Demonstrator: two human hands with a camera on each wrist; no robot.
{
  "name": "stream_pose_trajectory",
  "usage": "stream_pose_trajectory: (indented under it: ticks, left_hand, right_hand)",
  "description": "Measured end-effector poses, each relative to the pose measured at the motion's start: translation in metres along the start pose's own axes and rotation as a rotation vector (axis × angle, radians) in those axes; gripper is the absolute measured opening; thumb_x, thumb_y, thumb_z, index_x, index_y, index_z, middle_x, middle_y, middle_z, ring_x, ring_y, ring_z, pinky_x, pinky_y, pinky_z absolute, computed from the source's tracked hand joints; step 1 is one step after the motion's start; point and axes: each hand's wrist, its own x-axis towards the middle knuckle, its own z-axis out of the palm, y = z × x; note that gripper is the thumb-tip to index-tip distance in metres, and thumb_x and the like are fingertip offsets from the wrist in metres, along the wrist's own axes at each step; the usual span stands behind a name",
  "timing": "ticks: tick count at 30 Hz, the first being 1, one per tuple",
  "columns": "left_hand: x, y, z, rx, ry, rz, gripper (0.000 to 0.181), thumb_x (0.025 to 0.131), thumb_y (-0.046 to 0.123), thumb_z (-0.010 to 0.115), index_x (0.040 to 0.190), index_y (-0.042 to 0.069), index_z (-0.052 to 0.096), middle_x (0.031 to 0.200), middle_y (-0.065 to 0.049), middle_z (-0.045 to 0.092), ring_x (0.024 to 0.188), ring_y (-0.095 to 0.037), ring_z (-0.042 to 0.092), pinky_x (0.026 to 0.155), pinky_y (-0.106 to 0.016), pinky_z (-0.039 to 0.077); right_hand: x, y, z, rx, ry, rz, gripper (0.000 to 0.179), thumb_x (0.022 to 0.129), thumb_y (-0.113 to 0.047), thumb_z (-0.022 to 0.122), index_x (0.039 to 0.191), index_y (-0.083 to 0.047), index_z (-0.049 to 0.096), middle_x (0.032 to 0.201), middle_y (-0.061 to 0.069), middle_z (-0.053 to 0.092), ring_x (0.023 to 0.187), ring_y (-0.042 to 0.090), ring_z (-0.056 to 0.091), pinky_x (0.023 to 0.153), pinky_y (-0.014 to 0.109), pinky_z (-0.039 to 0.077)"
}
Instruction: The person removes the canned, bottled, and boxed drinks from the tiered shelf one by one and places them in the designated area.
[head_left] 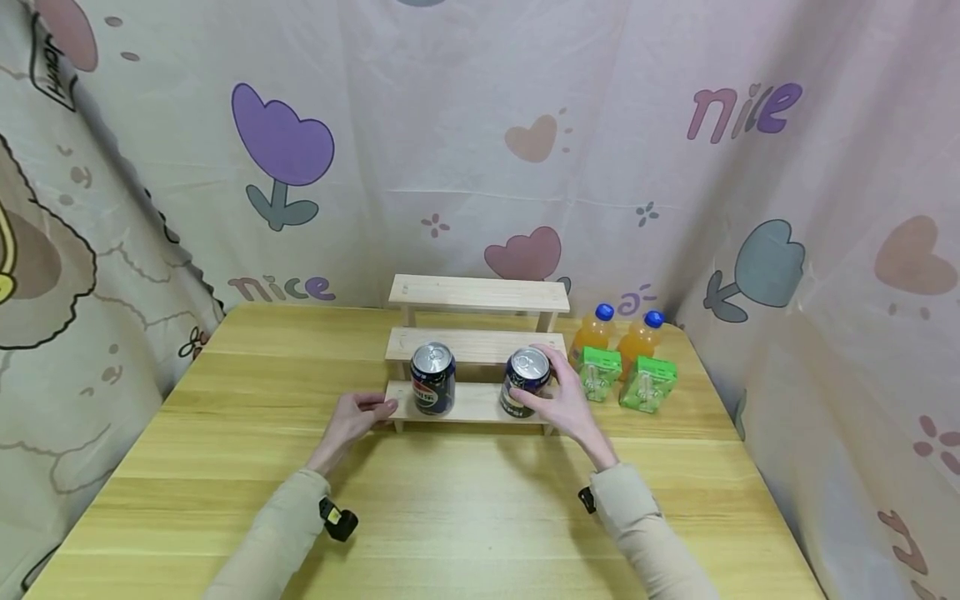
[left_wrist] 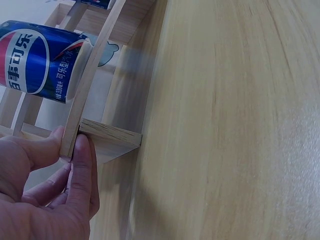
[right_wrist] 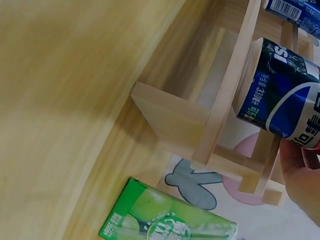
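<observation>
A three-step wooden shelf [head_left: 477, 403] stands on the table with two dark blue Pepsi cans upright on its lowest step. My left hand [head_left: 356, 420] pinches the left end of that step, thumb on top and fingers beneath, as the left wrist view shows. Just right of those fingers stands the left can [head_left: 432, 380]. Toward the step's other end, my right hand [head_left: 564, 402] holds the right can [head_left: 525, 367] from its right side. In the right wrist view this can [right_wrist: 285, 95] has its base at the board, and much of the hand is out of frame.
Right of the shelf stand two green drink cartons [head_left: 648, 385] and, behind them, two orange juice bottles [head_left: 592, 333] with blue caps. A patterned curtain [head_left: 420, 150] hangs behind the wooden table [head_left: 247, 400] and along its sides.
</observation>
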Motion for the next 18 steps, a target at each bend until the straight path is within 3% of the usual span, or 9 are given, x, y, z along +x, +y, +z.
stream_pose_trajectory:
  ticks: [6, 10, 14, 18]
  left_hand:
    - [-0.001, 0.001, -0.001, -0.046, -0.011, 0.015, 0.041, 0.096, 0.011, 0.068, 0.125, -0.017, 0.057, 0.103, -0.019, 0.075, 0.078, -0.009, 0.070, 0.079, -0.028, 0.061]
    - [-0.002, 0.001, 0.000, -0.038, -0.008, 0.016, 0.042, 0.096, 0.011, 0.068, 0.125, -0.017, 0.057, 0.104, -0.021, 0.075, 0.077, -0.008, 0.069, 0.079, -0.027, 0.061]
    - [-0.001, 0.000, 0.000, -0.047, -0.009, 0.020, 0.043, 0.095, 0.011, 0.068, 0.125, -0.018, 0.056, 0.107, -0.024, 0.074, 0.078, -0.008, 0.069, 0.080, -0.029, 0.062]
    - [-0.001, 0.000, -0.001, -0.051, -0.011, 0.015, 0.045, 0.095, 0.012, 0.069, 0.126, -0.018, 0.055, 0.108, -0.024, 0.074, 0.078, -0.008, 0.069, 0.080, -0.029, 0.062]
  right_hand:
    - [-0.002, -0.002, 0.001, 0.028, 0.041, -0.027, 0.068, 0.075, 0.001, 0.084, 0.135, 0.005, 0.053, 0.136, 0.025, 0.059, 0.125, 0.040, 0.057, 0.111, 0.054, 0.044]
    - [-0.002, 0.020, 0.004, 0.069, 0.094, -0.046, 0.072, 0.073, 0.003, 0.086, 0.137, 0.004, 0.054, 0.137, 0.023, 0.059, 0.122, 0.029, 0.057, 0.111, 0.048, 0.044]
    - [-0.005, 0.037, 0.000, 0.108, 0.153, -0.017, 0.074, 0.072, 0.002, 0.087, 0.139, -0.003, 0.055, 0.137, 0.016, 0.060, 0.119, 0.007, 0.054, 0.111, 0.032, 0.043]
    - [-0.012, 0.043, -0.008, 0.160, 0.220, -0.039, 0.072, 0.072, 0.004, 0.086, 0.137, -0.002, 0.056, 0.135, 0.016, 0.060, 0.117, -0.001, 0.055, 0.108, 0.017, 0.042]
